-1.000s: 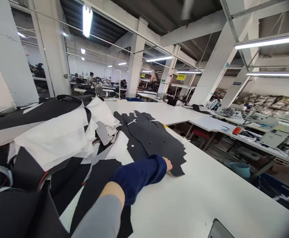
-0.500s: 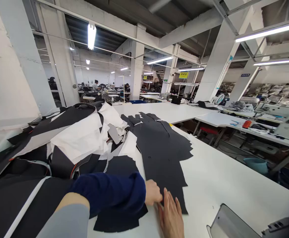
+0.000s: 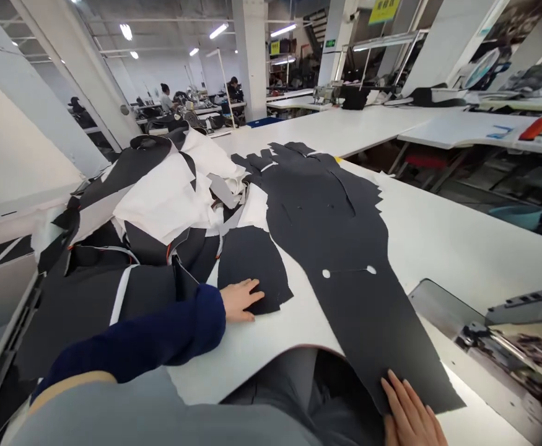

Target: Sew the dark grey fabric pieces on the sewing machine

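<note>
My left hand (image 3: 240,298) lies flat with fingers spread on a small black fabric piece (image 3: 252,267) on the white table (image 3: 456,241). My right hand (image 3: 410,415) rests with fingers stretched out on the near end of a long black cut fabric panel (image 3: 345,248) with two small white holes. That panel hangs slightly over the table's near edge by my lap.
A heap of black and white cut pieces (image 3: 150,204) fills the table's left side. A sewing machine's metal plate and foot (image 3: 489,328) sit at the right. Other white tables (image 3: 340,124) and seated workers (image 3: 163,96) are far behind.
The long black panel has been drawn toward me along the table. My right hand moved back to the near edge with it, and my left hand shifted left onto the small black piece.
</note>
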